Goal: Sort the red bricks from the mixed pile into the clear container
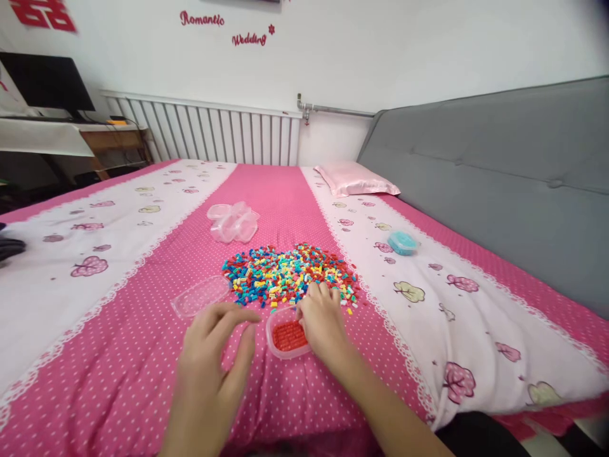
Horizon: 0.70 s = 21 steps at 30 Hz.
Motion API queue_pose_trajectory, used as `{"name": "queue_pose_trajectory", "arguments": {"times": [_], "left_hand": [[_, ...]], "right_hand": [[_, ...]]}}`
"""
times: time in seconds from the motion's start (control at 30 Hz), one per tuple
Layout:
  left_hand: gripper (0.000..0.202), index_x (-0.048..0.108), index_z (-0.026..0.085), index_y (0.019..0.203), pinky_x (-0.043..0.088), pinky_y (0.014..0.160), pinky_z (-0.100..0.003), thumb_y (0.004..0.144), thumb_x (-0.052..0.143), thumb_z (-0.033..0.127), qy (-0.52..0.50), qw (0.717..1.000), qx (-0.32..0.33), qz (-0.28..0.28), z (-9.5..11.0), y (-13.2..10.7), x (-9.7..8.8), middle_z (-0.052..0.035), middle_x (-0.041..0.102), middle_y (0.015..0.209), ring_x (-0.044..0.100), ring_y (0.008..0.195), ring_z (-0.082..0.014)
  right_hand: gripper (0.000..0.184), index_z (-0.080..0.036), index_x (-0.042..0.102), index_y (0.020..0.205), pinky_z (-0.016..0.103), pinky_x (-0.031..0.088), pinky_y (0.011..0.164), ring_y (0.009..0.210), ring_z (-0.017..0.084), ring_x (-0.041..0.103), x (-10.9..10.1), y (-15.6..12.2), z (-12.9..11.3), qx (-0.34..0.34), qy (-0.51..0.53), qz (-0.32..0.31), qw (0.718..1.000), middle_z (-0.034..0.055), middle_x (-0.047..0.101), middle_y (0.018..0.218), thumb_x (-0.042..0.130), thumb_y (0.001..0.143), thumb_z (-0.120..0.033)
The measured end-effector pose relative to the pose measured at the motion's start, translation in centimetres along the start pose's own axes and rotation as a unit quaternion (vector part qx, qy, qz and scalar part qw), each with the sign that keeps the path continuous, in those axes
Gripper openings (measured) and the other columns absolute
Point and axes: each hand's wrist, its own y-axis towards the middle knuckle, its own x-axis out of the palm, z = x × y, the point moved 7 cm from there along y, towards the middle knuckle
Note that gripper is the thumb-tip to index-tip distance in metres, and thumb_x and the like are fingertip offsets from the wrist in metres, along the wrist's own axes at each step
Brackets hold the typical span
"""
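A small clear plastic container (270, 346) sits on the bedspread in front of me, with red toy bricks (289, 336) packed in rows inside. My right hand (323, 317) is over the container's right rim, fingers bent and closed; whatever they pinch is hidden. Just beyond lies a wide heap of small coloured bricks (280, 273) in blue, red, yellow, teal and white. My left hand (214, 349) hovers left of the container, thumb and fingers apart, holding nothing. A clear lid (200, 296) lies flat between that hand and the heap.
Several empty clear containers (233, 222) are grouped behind the heap. To the right stands a closed container with light blue contents (402, 242). A pink pillow (356, 178) rests near the grey headboard (499, 146). A dark object (10, 246) lies at the left edge.
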Motion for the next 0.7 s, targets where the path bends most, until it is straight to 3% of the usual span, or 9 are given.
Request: {"name": "queue_pose_trajectory", "arguments": {"times": [0.1,0.23,0.33,0.4,0.57,0.7], "left_hand": [[0.024,0.072,0.024,0.097,0.049,0.09,-0.044,0.098,0.048,0.029,0.004,0.998,0.005,-0.067,-1.1,2.3,4.3,-0.0061,0.068,0.105,0.065,0.103,-0.0269],[0.021,0.071,0.027,0.109,0.041,0.1,-0.047,0.097,0.054,0.026,0.098,0.971,-0.049,-0.214,-2.6,3.2,8.8,-0.0058,0.069,0.126,0.06,0.12,-0.0296],[0.029,0.067,0.026,0.122,0.038,0.102,-0.047,0.093,0.063,0.024,0.122,0.951,-0.052,-0.28,-2.6,3.7,10.4,-0.007,0.071,0.129,0.062,0.122,-0.0293],[0.034,0.067,0.025,0.121,0.038,0.102,-0.046,0.087,0.068,0.021,0.126,0.94,-0.04,-0.314,-2.3,4.2,11.4,-0.0073,0.074,0.123,0.065,0.119,-0.0294],[0.019,0.074,0.018,0.099,0.037,0.098,-0.05,0.085,0.062,0.015,0.17,0.914,-0.002,-0.368,-1.6,4.9,13.9,-0.0132,0.079,0.103,0.071,0.107,-0.0352],[0.021,0.074,0.016,0.089,0.038,0.096,-0.051,0.083,0.055,0.01,0.198,0.903,0.015,-0.38,-1.4,4.7,14.9,-0.0161,0.079,0.099,0.072,0.102,-0.0357]], "right_hand": [[0.027,-0.019,0.079,0.083,0.046,0.036,0.093,0.114,0.032,0.053,0.3,0.3,-0.3,0.012,-0.029,-0.012,0.999,0.0158,0.066,0.116,0.056,0.097,-0.013],[0.028,-0.02,0.08,0.093,0.046,0.035,0.095,0.116,0.032,0.051,0.9,0.4,-0.1,0.02,-0.055,-0.017,0.998,0.0142,0.065,0.118,0.053,0.1,-0.018],[0.026,-0.021,0.08,0.099,0.047,0.034,0.095,0.116,0.031,0.052,1.3,0.4,0.1,0.016,-0.066,-0.02,0.997,0.0126,0.067,0.116,0.054,0.101,-0.019],[0.027,-0.021,0.08,0.1,0.048,0.034,0.096,0.116,0.031,0.053,1.5,0.4,0.2,0.01,-0.071,-0.02,0.997,0.0121,0.068,0.115,0.053,0.101,-0.019],[0.03,-0.021,0.079,0.1,0.051,0.032,0.101,0.115,0.03,0.055,1.6,0.3,-0.1,-0.007,-0.077,-0.018,0.997,0.0117,0.07,0.111,0.049,0.102,-0.018],[0.031,-0.021,0.079,0.101,0.051,0.031,0.104,0.116,0.029,0.055,1.7,0.4,-0.3,-0.019,-0.076,-0.015,0.997,0.011,0.071,0.11,0.048,0.103,-0.018]]}}
